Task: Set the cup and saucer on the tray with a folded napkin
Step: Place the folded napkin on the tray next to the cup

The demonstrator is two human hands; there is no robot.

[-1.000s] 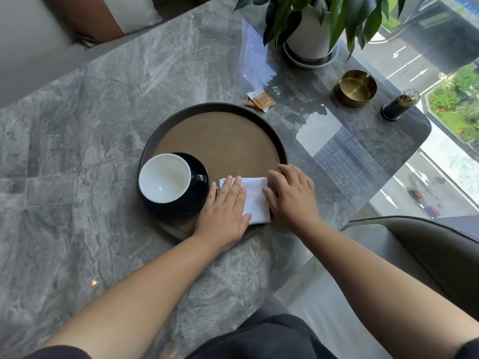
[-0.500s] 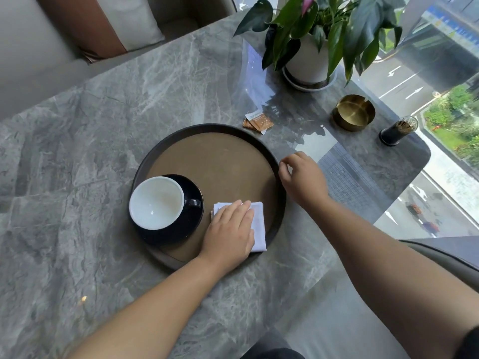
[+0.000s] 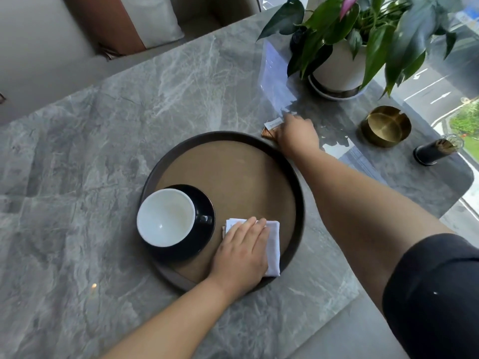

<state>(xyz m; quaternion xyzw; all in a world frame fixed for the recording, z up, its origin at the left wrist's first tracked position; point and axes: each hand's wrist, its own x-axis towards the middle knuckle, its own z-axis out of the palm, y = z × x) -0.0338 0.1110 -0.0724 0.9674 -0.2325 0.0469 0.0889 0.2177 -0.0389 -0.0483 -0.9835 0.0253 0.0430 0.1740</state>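
Pressing hand: left hand (image 3: 241,251) lies flat on the folded napkin (image 3: 273,244), fingers together and extended, not gripping.
Napkin: on the round tray (image 3: 299,193), near edge, just beside the saucer (image 3: 204,230).
Cup: white-lined cup (image 3: 166,217) sits on the black saucer, on the tray.
Reaching hand: right hand (image 3: 296,133) beyond the tray on the sachets (image 3: 270,126); cannot tell whether its fingers have closed.
Progress: required items look placed; likely only the sachets remain.
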